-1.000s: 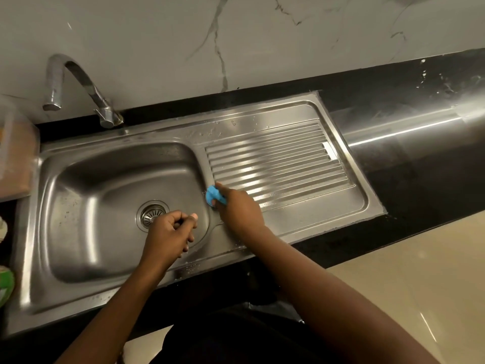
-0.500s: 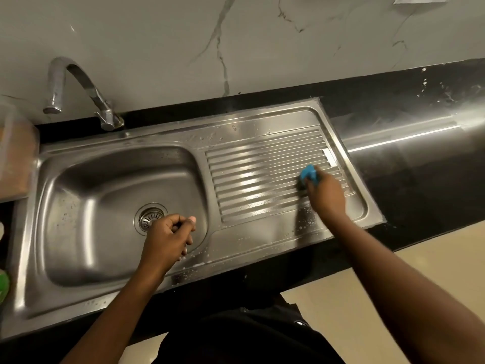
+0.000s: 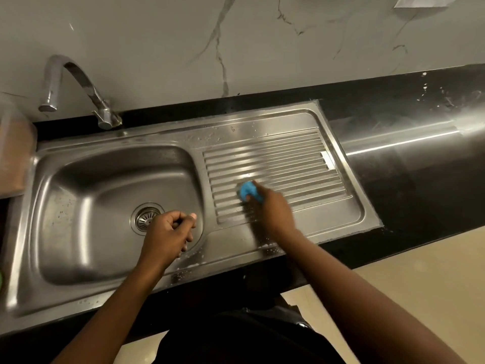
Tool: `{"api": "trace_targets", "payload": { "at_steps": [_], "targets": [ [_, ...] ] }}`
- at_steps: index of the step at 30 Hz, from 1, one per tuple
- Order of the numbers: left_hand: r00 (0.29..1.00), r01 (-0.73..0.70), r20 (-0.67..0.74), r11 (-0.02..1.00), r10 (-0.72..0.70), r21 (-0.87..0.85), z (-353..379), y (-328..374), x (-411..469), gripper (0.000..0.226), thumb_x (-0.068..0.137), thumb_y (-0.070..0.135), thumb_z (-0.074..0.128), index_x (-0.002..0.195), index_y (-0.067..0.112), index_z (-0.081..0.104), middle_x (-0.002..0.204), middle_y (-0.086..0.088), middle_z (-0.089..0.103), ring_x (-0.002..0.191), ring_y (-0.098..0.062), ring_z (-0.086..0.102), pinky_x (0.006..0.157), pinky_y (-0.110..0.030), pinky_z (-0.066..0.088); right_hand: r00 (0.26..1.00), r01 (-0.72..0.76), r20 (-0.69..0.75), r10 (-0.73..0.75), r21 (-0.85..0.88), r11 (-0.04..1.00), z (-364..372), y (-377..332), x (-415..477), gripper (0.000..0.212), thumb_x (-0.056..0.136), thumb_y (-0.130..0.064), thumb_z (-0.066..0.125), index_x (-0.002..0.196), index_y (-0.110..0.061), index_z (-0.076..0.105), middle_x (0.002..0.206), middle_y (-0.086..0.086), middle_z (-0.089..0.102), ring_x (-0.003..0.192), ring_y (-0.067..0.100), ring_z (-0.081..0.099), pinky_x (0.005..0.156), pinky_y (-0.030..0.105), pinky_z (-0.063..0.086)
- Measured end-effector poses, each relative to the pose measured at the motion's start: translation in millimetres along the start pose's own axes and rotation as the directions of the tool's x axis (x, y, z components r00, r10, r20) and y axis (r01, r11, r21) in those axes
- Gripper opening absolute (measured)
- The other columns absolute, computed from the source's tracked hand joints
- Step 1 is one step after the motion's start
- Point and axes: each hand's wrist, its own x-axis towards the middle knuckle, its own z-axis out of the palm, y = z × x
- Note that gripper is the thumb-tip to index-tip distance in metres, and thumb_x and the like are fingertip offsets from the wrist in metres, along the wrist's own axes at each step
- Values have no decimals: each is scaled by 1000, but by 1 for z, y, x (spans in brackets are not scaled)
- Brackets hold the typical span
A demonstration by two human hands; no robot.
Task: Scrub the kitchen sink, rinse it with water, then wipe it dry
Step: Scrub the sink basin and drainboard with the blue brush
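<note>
A stainless steel sink [image 3: 65, 292] fills the counter, its basin on the left with a round drain [image 3: 143, 218] and a ribbed drainboard [image 3: 283, 158] on the right. My right hand [image 3: 273, 208] grips a blue scrubber [image 3: 249, 191] and presses it on the left part of the ribs. My left hand [image 3: 168, 233] hovers over the basin's front right corner with its fingers curled into a fist, holding nothing that I can see. Soap flecks dot the sink's front rim.
A curved chrome tap [image 3: 76, 88] stands behind the basin against the marbled wall. A translucent container [image 3: 13, 156] sits at the far left. Black countertop [image 3: 420, 190] runs right of the drainboard, with beige floor below its front edge.
My right hand first swept the blue scrubber from the drainboard's left edge to its right side, then back left to the middle ribs. My left hand stayed over the basin corner.
</note>
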Motion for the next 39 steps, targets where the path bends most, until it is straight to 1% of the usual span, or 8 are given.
{"api": "trace_targets", "payload": {
  "at_steps": [5,10,13,16,19,27,31,39],
  "targets": [
    [1000,14,24,1000,-14,-3,17,3,0,30,102,25,65,81,4,70,60,-10,65,48,-20,53,43,-24,42,971,-158,-183,153,-15,987,-83,78,27,48,104,-36,61,150,-23,54,99,3,69,75,9,60,59,27,43],
    [999,12,37,1000,-13,4,25,7,-2,32,102,28,65,81,5,69,60,-9,65,48,-20,53,45,-25,42,886,-347,-310,345,49,936,-134,122,46,41,103,-33,64,139,-15,61,121,17,70,104,32,69,90,50,58],
    [1000,10,29,1000,-10,11,24,6,-2,31,102,27,65,82,5,70,61,-9,66,49,-20,53,45,-25,43,866,-377,-317,386,92,922,-135,124,50,42,103,-30,65,141,-14,60,124,17,69,111,35,68,95,53,57],
    [1000,16,17,1000,-16,-8,23,4,-3,30,102,25,65,81,3,69,60,-9,65,49,-21,53,44,-25,42,898,-303,-295,328,127,944,-113,103,40,34,104,-28,60,135,-13,63,112,13,72,97,27,70,87,47,60],
    [1000,16,22,1000,-16,-2,26,1,-1,30,102,25,65,81,4,70,60,-9,66,49,-22,53,44,-25,43,942,-208,-244,231,114,971,-69,70,24,43,105,-31,57,148,-24,55,100,4,73,80,19,69,72,43,61],
    [997,-17,74,999,15,30,41,12,8,30,102,29,64,82,8,72,64,-13,68,49,-20,55,49,-28,45,999,42,-3,-42,37,998,8,6,-8,53,104,-48,55,156,-40,44,121,0,74,104,20,70,81,36,54],
    [997,-11,74,1000,9,23,43,13,12,30,102,29,65,81,9,72,64,-14,68,48,-19,54,49,-29,44,993,-60,-99,60,3,998,-50,64,10,47,104,-47,55,150,-35,52,97,-2,73,86,19,69,72,38,58],
    [998,23,52,999,-25,27,44,8,14,30,102,30,65,79,12,72,63,-10,69,48,-19,56,50,-28,45,888,-322,-296,351,145,936,-139,131,58,41,102,-33,64,139,-15,63,119,12,72,100,22,69,88,42,59]
  ]
}}
